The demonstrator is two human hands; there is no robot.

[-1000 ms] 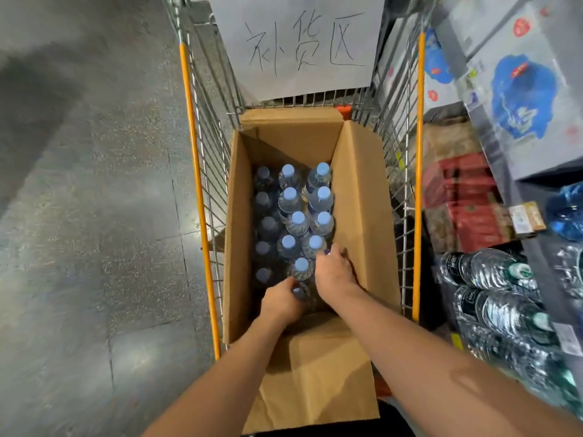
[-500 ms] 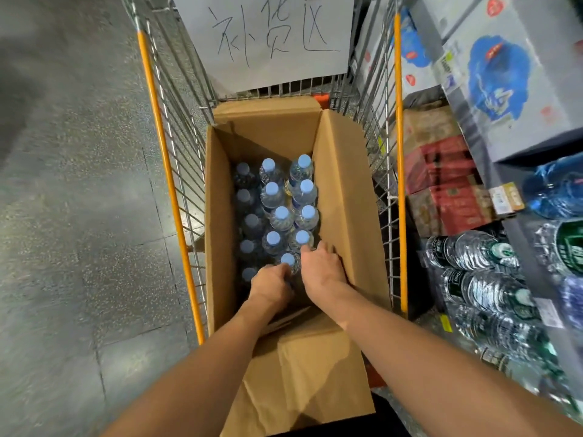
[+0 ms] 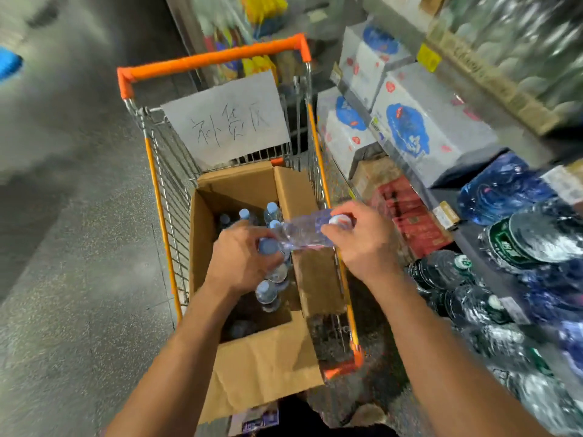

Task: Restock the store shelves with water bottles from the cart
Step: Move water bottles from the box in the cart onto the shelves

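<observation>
So compared to half a second ago both hands are up out of the box now. Back then they were down among the bottle caps at the near end; now the right hand (image 3: 359, 239) is lifted above the box's right flap, fingers wrapped around a clear plastic water bottle with a pale cap (image 3: 307, 231) that's lying sideways, cap end tucked in the fist. The left hand (image 3: 244, 258) is curled shut around a second clear bottle with a light blue cap (image 3: 268, 246), cap poking out between thumb and fingers, right above the box opening. The two held bottles look like they touch or overlap, hard to say with the blur.

The view has also swung up, so the whole wire shopping cart with orange handle and rails (image 3: 214, 59) shows now, not just the basket.

The open brown cardboard box (image 3: 268, 357) sits in the cart, and the rest of the blue-capped bottles (image 3: 266, 291) are standing upright inside, with a dark gap at the near end. A white paper sign with handwritten characters (image 3: 225, 121) hangs on the cart's far end.

On the right are the store shelves (image 3: 492, 80), pretty smeared: white cartons with blue blotches (image 3: 419, 130), red cartons (image 3: 413, 222) lower down, and shrink-wrapped packs of bottles with green labels (image 3: 457, 272) near the floor. Grey speckled floor (image 3: 79, 279) on the left.
</observation>
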